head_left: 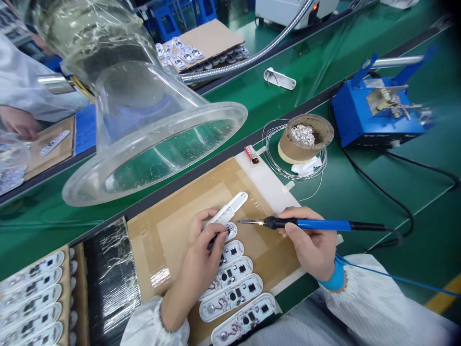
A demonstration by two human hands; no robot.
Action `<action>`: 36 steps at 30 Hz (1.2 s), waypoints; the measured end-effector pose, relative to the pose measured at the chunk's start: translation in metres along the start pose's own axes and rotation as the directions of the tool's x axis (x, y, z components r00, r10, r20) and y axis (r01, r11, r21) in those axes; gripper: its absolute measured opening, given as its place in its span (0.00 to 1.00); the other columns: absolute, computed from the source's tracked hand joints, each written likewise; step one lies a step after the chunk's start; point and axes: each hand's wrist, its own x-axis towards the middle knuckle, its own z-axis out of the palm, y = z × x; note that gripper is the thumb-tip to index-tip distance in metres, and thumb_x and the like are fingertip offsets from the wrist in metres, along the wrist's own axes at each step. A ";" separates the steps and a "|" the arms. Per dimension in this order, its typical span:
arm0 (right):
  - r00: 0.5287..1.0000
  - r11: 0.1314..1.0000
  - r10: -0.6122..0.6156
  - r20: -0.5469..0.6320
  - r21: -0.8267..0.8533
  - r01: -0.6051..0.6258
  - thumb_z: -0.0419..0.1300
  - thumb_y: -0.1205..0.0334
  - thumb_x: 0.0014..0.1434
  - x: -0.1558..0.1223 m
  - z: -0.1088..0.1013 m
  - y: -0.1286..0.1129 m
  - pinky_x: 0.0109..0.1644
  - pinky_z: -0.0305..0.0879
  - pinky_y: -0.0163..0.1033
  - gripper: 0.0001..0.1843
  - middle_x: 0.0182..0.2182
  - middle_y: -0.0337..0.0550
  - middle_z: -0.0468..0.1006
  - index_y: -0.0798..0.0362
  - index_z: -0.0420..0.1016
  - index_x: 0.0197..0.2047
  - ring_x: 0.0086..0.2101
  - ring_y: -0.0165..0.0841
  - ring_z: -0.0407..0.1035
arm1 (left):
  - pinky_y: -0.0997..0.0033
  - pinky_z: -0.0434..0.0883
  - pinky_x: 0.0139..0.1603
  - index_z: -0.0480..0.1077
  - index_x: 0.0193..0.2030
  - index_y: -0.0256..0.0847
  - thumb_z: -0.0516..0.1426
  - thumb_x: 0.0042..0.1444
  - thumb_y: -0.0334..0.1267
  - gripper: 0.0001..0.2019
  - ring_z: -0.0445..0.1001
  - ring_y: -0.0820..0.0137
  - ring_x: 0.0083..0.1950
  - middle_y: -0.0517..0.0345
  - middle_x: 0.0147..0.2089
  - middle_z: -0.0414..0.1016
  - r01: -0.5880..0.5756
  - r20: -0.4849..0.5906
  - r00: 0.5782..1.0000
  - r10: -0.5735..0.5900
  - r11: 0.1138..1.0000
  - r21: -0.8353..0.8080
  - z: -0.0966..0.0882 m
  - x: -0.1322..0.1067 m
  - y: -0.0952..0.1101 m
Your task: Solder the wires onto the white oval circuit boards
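Observation:
My right hand [313, 245] grips a soldering iron [317, 224] with a blue and black handle, its metal tip pointing left toward my left hand [201, 259]. The fingers of my left hand are pinched at the end of a white oblong circuit board [232, 231]; what lies between the fingertips is too small to make out. A narrow white plastic piece [236, 204] sticks out beyond those fingers. Below, several white oblong housings with circuit boards [243, 293] lie in a row on the taped cardboard [173, 211]. The iron's tip is apart from the board.
A clear fume hood [154, 154] hangs at upper left. Beyond the cardboard stand a brown pot [302, 151] with shiny metal bits, coiled solder wire [268, 144], and a blue soldering-wire feeder [378, 115]. More boards [32, 293] fill a tray lower left. A co-worker's hand [19, 122] is opposite.

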 end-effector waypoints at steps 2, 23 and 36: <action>1.000 1.000 -0.009 0.020 -0.018 0.009 0.67 0.61 0.68 0.002 0.000 -0.002 0.29 0.73 0.39 0.04 0.29 0.41 0.80 0.48 0.84 0.43 0.27 0.35 0.75 | 0.51 0.75 0.66 0.75 0.47 0.46 0.56 0.74 0.31 0.07 0.73 0.60 0.69 0.49 0.65 0.69 -0.044 0.018 0.999 0.043 0.997 0.058 0.002 -0.001 -0.002; 0.985 0.995 -0.092 0.148 -0.035 0.098 0.65 0.68 0.65 0.008 0.005 -0.010 0.31 0.78 0.39 0.06 0.31 0.41 0.85 0.49 0.84 0.43 0.28 0.35 0.80 | 0.43 0.75 0.63 0.72 0.48 0.45 0.56 0.73 0.27 0.07 0.71 0.54 0.68 0.46 0.67 0.67 -0.149 0.075 0.987 0.139 0.978 0.147 0.002 0.003 -0.005; 0.983 0.993 -0.091 0.158 -0.055 0.101 0.65 0.64 0.68 0.009 0.006 -0.011 0.29 0.77 0.38 0.04 0.31 0.42 0.85 0.49 0.83 0.43 0.27 0.34 0.79 | 0.44 0.75 0.63 0.71 0.47 0.44 0.55 0.73 0.27 0.07 0.72 0.55 0.68 0.45 0.67 0.68 -0.138 0.060 0.990 0.131 0.981 0.139 0.004 0.002 -0.006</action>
